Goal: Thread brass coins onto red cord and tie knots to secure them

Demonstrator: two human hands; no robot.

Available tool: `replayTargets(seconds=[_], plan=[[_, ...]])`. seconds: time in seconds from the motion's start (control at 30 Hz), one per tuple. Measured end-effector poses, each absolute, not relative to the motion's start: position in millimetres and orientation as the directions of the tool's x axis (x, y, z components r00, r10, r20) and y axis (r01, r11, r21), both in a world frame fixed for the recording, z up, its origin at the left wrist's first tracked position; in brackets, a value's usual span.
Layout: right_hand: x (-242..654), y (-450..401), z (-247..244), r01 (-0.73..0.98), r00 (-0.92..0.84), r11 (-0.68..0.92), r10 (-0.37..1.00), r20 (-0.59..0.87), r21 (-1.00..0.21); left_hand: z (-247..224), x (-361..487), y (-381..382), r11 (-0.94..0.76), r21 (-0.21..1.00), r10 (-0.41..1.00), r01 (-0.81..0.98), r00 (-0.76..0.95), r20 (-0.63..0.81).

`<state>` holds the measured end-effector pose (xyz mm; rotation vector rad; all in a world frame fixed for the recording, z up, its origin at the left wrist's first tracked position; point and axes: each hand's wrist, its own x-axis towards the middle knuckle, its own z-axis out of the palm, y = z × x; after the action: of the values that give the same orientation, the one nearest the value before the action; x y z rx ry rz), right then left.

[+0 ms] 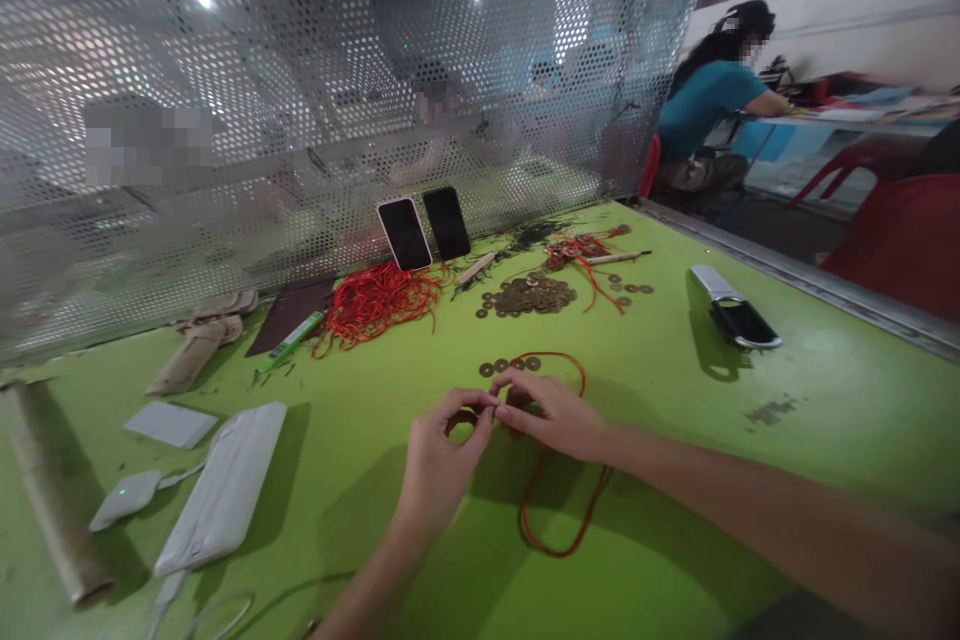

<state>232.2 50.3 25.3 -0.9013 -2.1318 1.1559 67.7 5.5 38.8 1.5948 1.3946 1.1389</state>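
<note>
My left hand (448, 445) and my right hand (551, 412) meet fingertip to fingertip over the green table (360, 460). Both are pinched closed. A red cord (559, 553) loops out from under my right hand, one loop above it and one below. The fingers pinch at the cord, but the exact spot they hold is too small to make out. Just beyond the fingertips lies a short row of coin-like discs (501, 366), partly crossed by the cord. Farther back is a pile of similar discs (534, 294).
Behind stand a perforated metal screen (315, 120) and two phones (406, 234) (447, 222). A red cord heap (382, 302) lies back left, a white power bank (225, 488) left, a black-and-silver object (739, 315) right. A person (705, 110) sits beyond the table.
</note>
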Motion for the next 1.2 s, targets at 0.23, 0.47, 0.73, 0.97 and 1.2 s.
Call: replayTargets(seconds=[0.23,0.47,0.73,0.97,1.2], plan=[[231.9,50.7,18.6,0.382,-0.686,0.518,0.714,0.142,-0.765,36.8,65.1,6.7,-0.162,0.906,0.983,0.392,-0.015,0.183],[231.1,51.0,22.7,0.374,-0.656,0.511,0.736,0.169,-0.774,35.9,62.2,7.9,-0.23,0.873,0.969,0.429,0.019,0.246],[231.5,50.0,23.0,0.383,-0.628,0.533,0.749,0.21,-0.754,35.3,63.6,6.4,-0.281,0.843,0.954,0.459,0.034,0.299],[232.5,49.7,23.7,0.386,-0.616,0.534,0.756,0.221,-0.752,35.8,62.1,8.0,-0.284,0.851,0.95,0.443,0.007,0.313],[231.7,50.4,21.6,0.369,-0.618,0.537,0.751,0.231,-0.758,35.4,60.3,9.8,-0.209,0.863,0.972,0.46,0.005,0.233]])
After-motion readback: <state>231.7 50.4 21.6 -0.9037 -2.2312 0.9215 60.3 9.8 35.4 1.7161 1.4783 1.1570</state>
